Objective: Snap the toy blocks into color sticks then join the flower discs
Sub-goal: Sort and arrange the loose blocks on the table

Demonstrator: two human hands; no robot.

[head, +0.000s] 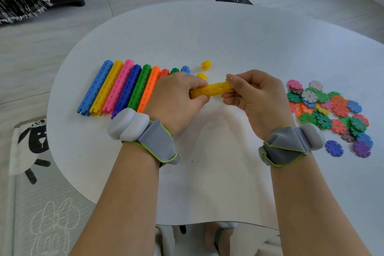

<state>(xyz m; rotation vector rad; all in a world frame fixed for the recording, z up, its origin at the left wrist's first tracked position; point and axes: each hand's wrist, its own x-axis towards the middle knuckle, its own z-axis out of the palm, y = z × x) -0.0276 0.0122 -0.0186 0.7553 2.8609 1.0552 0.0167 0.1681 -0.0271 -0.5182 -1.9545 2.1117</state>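
Observation:
A partly built yellow stick hangs above the middle of the white table. My left hand grips its left end, and my right hand pinches its right end block. Two loose yellow blocks lie just beyond my hands, the nearer one partly hidden. Several finished sticks lie side by side at the left: light blue, yellow, pink, dark blue, green and orange. My left hand partly hides red, green and blue sticks.
A heap of flower discs in several colours lies at the right side of the table, with a blue disc and a purple disc nearest me. Grey bands sit on both wrists. A sheep-print mat lies on the floor at left.

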